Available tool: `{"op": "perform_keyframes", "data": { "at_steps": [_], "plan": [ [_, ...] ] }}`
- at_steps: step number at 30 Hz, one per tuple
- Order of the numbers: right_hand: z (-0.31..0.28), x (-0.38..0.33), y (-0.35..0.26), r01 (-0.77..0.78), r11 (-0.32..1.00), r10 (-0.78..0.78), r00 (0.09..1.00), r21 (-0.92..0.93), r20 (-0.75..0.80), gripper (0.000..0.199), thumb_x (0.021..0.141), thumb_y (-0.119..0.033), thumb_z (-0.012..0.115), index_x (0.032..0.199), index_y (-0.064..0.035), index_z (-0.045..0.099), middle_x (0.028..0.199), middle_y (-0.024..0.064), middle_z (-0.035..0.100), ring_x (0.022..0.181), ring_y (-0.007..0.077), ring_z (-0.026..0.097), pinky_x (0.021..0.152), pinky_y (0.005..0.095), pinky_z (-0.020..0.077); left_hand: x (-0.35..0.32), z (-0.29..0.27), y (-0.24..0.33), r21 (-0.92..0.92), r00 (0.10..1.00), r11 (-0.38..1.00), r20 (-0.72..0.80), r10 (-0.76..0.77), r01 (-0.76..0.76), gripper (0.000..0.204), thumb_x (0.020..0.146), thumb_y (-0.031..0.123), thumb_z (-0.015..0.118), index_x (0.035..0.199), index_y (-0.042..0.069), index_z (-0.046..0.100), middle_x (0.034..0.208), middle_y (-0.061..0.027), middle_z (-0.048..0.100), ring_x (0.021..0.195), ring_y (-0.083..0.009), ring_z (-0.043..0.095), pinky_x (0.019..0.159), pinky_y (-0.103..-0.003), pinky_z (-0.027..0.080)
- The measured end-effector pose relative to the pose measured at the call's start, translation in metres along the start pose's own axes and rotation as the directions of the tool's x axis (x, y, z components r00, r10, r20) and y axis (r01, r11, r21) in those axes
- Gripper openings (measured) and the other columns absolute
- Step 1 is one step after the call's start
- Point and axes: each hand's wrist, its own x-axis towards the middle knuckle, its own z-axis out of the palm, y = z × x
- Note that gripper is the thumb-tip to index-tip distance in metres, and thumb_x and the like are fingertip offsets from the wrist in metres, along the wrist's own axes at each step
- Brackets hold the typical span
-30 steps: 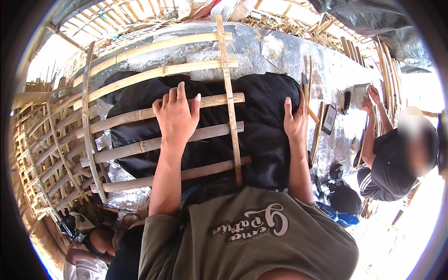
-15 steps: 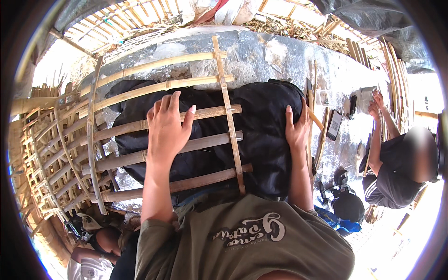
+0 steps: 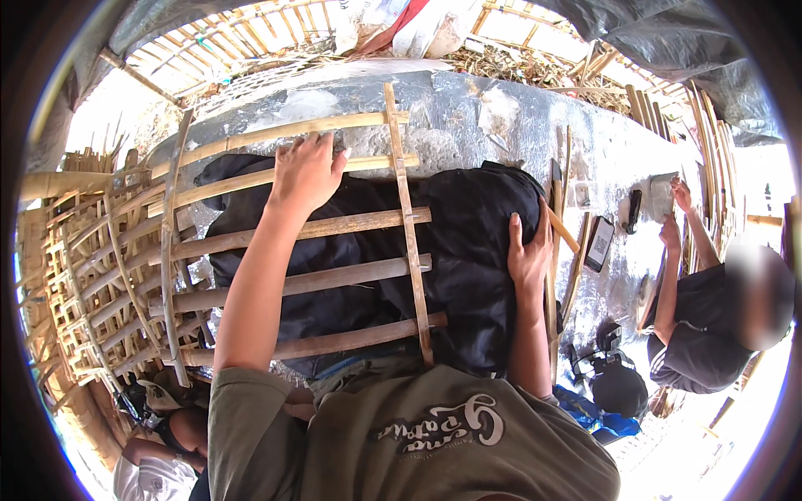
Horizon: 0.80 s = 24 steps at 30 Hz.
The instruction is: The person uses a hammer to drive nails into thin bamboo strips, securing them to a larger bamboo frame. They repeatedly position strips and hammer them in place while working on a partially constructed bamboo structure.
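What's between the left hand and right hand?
Head view: black cloth and part of the bamboo frame lie between left hand and right hand.

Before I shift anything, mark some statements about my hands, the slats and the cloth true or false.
1. The left hand is over the bamboo slats. True.
2. The black cloth lies on top of the bamboo slats. False: the bamboo slats cross above the black cloth.
3. The right hand is at the right edge of the black cloth. True.
4. The phone-like device lies between the two hands. False: the phone-like device is to the right of the right hand.
5. Another person is at the right of the view. True.
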Motion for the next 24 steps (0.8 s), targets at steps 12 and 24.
{"op": "perform_keyframes", "data": {
  "at_steps": [12,24],
  "plan": [
    [-0.003,0.004,-0.013,-0.007,1.000,0.007,1.000,-0.015,0.015,0.065,0.097,-0.037,0.063,0.142,0.0066,0.046,0.141,0.0309,0.052,0.132,0.0468,0.048,0.111,0.0473,0.0379,0.002,0.034,0.002,-0.123,0.979,0.991,-0.199,0.032,-0.058,0.035,0.097,0.037,0.060,0.087,0.004,0.067,0.082,-0.0122,0.069,0.073,-0.0313,0.070,0.074,-0.047,0.053],
    [0.000,0.008,-0.007,-0.036,0.999,0.037,0.998,-0.017,0.053,0.067,0.096,-0.037,0.062,0.144,0.0055,0.043,0.141,0.0307,0.051,0.134,0.0469,0.046,0.113,0.0480,0.0357,0.002,0.056,0.008,0.118,0.993,0.990,-0.079,0.083,-0.073,0.037,0.100,0.040,0.052,0.102,0.007,0.069,0.095,-0.0067,0.070,0.092,-0.0257,0.066,0.084,-0.047,0.045]
  ]
}}
